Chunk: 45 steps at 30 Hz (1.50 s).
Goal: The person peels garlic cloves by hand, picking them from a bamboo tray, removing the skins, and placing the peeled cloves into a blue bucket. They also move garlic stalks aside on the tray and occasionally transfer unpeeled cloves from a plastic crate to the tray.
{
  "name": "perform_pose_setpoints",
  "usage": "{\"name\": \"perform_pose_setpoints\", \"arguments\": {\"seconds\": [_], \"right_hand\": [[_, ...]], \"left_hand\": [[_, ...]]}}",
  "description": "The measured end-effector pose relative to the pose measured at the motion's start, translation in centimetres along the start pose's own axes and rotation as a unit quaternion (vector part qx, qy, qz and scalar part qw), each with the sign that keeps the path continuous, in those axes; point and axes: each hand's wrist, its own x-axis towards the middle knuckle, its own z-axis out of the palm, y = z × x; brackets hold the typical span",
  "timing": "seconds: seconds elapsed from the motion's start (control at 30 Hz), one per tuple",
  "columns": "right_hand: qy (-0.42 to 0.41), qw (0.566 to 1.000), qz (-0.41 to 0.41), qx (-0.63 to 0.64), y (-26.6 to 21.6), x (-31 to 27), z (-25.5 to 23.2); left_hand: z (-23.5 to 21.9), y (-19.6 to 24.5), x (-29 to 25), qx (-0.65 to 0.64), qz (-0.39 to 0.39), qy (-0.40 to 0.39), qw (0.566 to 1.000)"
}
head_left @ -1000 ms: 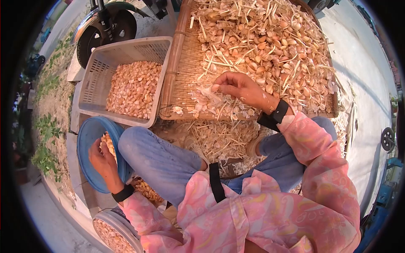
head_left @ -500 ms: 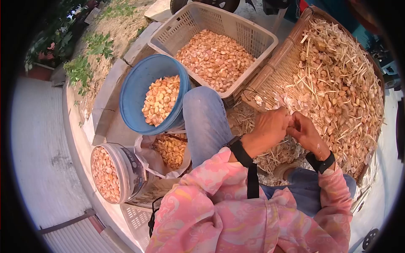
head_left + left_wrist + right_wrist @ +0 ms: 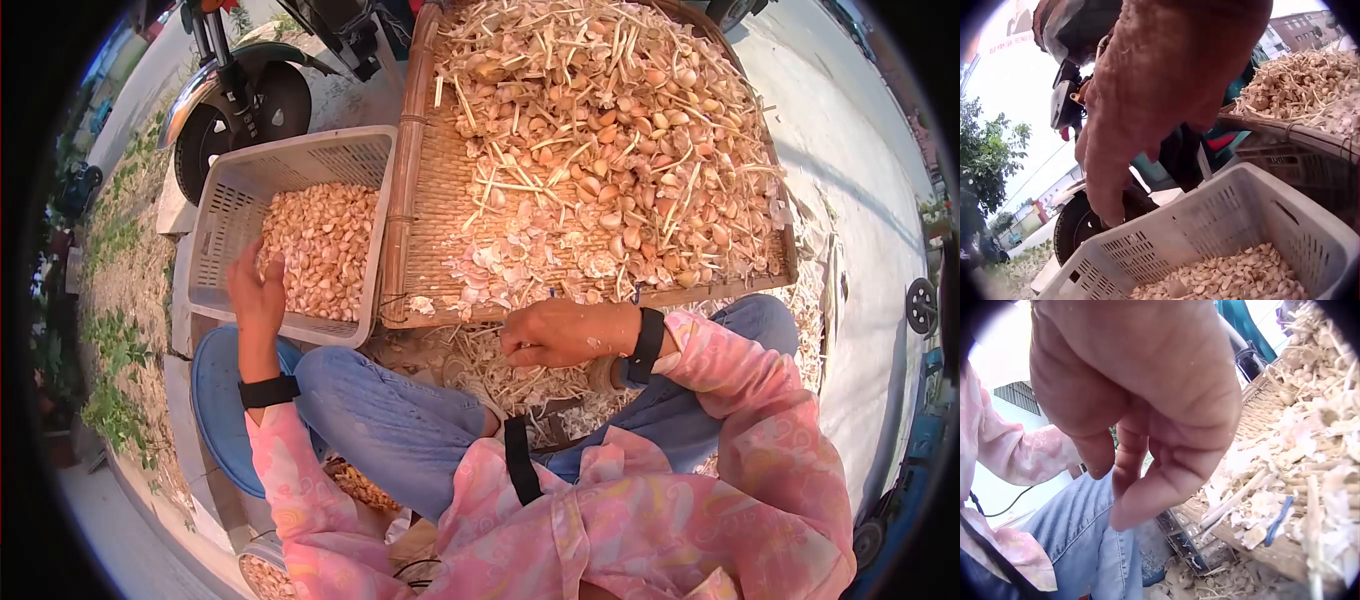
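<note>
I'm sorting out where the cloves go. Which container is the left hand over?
The left hand hangs open over the white slotted crate of cloves, not the blue tub by the knee.

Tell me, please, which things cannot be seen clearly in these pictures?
- Right hand, right wrist view: curled fingers hide whether it holds anything.
- Blue tub, head view: contents covered by the knee and left arm.
- White bucket, head view: cut off by the bottom edge.
</note>
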Motion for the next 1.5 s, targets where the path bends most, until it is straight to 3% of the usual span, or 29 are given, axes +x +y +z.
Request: {"name": "perform_pose_setpoints", "arguments": {"seconds": [0.03, 0.07, 0.1, 0.17, 0.23, 0.4, 0.47, 0.5, 0.57, 0.63, 0.67, 0.73, 0.83, 0.9, 0.97, 1.0, 1.1, 1.13, 1.17, 1.23, 1.27, 1.37, 1.47, 1.5], "right_hand": [[0.003, 1.0, 0.014, -0.002, 0.1, 0.1, -0.1], [0.003, 1.0, 0.027, -0.003, 0.3, 0.1, -0.2], [0.001, 0.999, 0.04, -0.006, 0.5, 0.2, -0.4], [0.0, 0.999, 0.031, -0.033, 0.7, 0.1, -0.6], [0.004, 0.998, 0.031, -0.052, 0.7, 0.0, -1.2], [0.032, 0.997, 0.054, -0.043, 1.5, -0.9, -3.0], [0.186, 0.975, 0.097, -0.078, 2.6, -0.9, -4.1], [0.26, 0.954, 0.117, -0.097, 3.2, -0.8, -4.9], [0.397, 0.891, 0.123, -0.184, 5.3, -0.4, -6.9], [0.442, 0.839, 0.138, -0.284, 8.7, 0.8, -9.3], [0.42, 0.843, 0.171, -0.289, 9.9, 1.5, -10.4], [0.375, 0.846, 0.234, -0.3, 11.5, 3.2, -11.8], [0.315, 0.881, 0.209, -0.284, 11.8, 5.2, -10.9], [0.274, 0.911, 0.149, -0.268, 10.8, 5.3, -9.5], [0.251, 0.928, 0.12, -0.246, 9.4, 4.5, -8.0], [0.223, 0.935, 0.153, -0.23, 7.7, 4.0, -8.0], [0.306, 0.899, 0.102, -0.295, 6.9, 2.1, -7.1], [0.339, 0.884, 0.08, -0.311, 6.6, 1.4, -7.0], [0.322, 0.894, 0.1, -0.295, 6.1, 1.1, -7.3], [0.291, 0.909, 0.145, -0.262, 5.5, 0.6, -7.6], [0.295, 0.908, 0.139, -0.263, 5.6, 0.6, -7.6], [0.268, 0.915, 0.134, -0.269, 4.9, 1.5, -7.9], [0.232, 0.934, 0.122, -0.243, 6.3, 3.9, -7.7], [0.234, 0.932, 0.106, -0.258, 6.6, 4.7, -7.1]], "left_hand": [[1.3, 2.3, 0.9, -0.164, -0.045, -0.063, 0.983], [2.3, 7.8, 2.6, -0.321, -0.094, -0.126, 0.934], [4.7, 10.9, 3.5, -0.398, -0.075, -0.18, 0.897], [7.3, 18.0, 4.4, -0.352, -0.006, -0.231, 0.907], [11.7, 20.8, 4.1, -0.25, 0.127, -0.208, 0.937], [12.5, 22.2, 3.1, -0.16, 0.083, -0.295, 0.938], [11.9, 20.6, 2.3, -0.166, 0.106, -0.278, 0.94], [11.9, 19.1, 1.9, -0.255, 0.013, -0.315, 0.914], [11.9, 16.8, 1.0, -0.42, -0.174, -0.371, 0.81], [7.5, 17.8, 0.7, -0.611, -0.263, -0.326, 0.672], [5.2, 18.2, 0.3, -0.691, -0.303, -0.295, 0.586], [2.9, 18.3, -0.7, -0.747, -0.294, -0.273, 0.53], [0.8, 18.4, -2.1, -0.806, -0.296, -0.241, 0.452], [0.1, 18.4, -3.5, -0.835, -0.292, -0.224, 0.408], [-1.4, 19.0, -4.5, -0.875, -0.257, -0.218, 0.347], [-3.4, 20.1, -4.6, -0.9, -0.215, -0.218, 0.31], [-9.5, 23.5, -5.3, -0.956, -0.079, -0.205, 0.196], [-8.3, 23.7, -4.6, -0.953, 0.132, -0.212, 0.171], [-9.3, 23.3, -4.3, -0.936, 0.149, -0.3, 0.107], [-11.2, 24.1, -3.6, -0.942, 0.176, -0.28, 0.054], [-11.4, 26.2, -3.7, -0.964, 0.187, -0.174, 0.067], [-12.3, 28.2, -4.6, -0.985, 0.147, -0.013, 0.092], [-13.5, 28.7, -5.5, -0.987, 0.07, 0.055, 0.13], [-13.3, 28.2, -4.9, -0.984, 0.084, 0.049, 0.15]]}}
